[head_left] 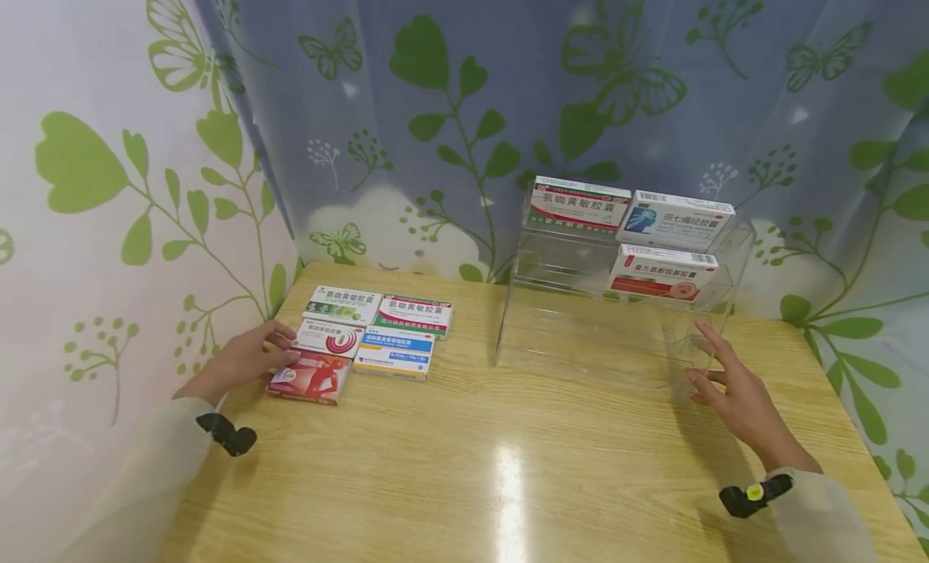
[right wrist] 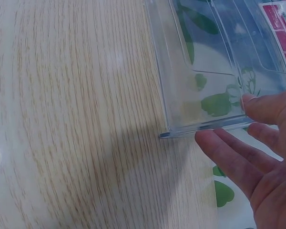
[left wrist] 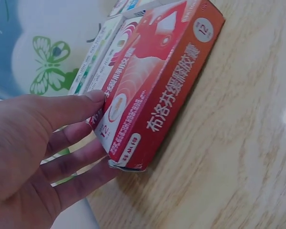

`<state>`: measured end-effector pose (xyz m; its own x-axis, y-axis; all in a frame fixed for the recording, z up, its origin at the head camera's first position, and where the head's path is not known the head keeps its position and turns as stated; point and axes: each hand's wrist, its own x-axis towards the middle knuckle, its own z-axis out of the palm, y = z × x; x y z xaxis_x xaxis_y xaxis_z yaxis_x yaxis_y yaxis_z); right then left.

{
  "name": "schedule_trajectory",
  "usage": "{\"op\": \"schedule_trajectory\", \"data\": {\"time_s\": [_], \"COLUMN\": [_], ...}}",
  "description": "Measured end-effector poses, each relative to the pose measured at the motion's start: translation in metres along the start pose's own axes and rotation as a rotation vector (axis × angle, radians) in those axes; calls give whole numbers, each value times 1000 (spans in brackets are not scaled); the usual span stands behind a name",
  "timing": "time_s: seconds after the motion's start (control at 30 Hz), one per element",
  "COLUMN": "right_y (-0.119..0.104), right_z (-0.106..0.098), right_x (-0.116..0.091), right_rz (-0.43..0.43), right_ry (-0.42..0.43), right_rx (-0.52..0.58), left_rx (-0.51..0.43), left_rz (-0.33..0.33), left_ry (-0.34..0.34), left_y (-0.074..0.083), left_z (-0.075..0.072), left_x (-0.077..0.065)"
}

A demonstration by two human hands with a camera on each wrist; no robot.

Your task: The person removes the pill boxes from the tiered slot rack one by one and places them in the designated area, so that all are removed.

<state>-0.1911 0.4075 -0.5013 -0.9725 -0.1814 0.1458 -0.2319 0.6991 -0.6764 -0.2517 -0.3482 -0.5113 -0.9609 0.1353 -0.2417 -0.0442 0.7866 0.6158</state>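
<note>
Fingers (left wrist: 86, 183) | left hand (head_left: 243, 355): loose, at red box (head_left: 312, 377) | right hand (head_left: 747, 402): parted, beside rack (head_left: 581, 333)

Head view forward and down, wrist views close, left shares red box (left wrist: 152, 86), right clear rack (right wrist: 205, 90)

Your left sleeve (head_left: 134, 478) and right sleeve (head_left: 823, 515) are long and pale cream. On the left you wear a small black wrist device (head_left: 227, 434), bent in outline with a rounded end; the right wrist device (head_left: 739, 501), also black, carries a yellow-green spot (head_left: 756, 491) at its middle. Your left hand (head_left: 243, 357) and right hand (head_left: 743, 402) are bare.
</note>
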Motion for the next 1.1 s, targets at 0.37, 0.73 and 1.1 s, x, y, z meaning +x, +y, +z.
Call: {"op": "schedule_trajectory", "data": {"time_s": [0.37, 0.73, 1.1], "right_y": [0, 0, 1], "right_z": [0, 1, 3], "right_x": [-1, 1, 1], "right_rz": [-11, -11, 11], "right_ry": [14, 15, 16], "right_rx": [-9, -5, -13], "left_rx": [34, 68, -10], "left_rz": [12, 273, 563], "left_ry": [71, 225, 151], "left_y": [3, 87, 239], "left_z": [2, 3, 25], "left_x": [3, 28, 56]}}
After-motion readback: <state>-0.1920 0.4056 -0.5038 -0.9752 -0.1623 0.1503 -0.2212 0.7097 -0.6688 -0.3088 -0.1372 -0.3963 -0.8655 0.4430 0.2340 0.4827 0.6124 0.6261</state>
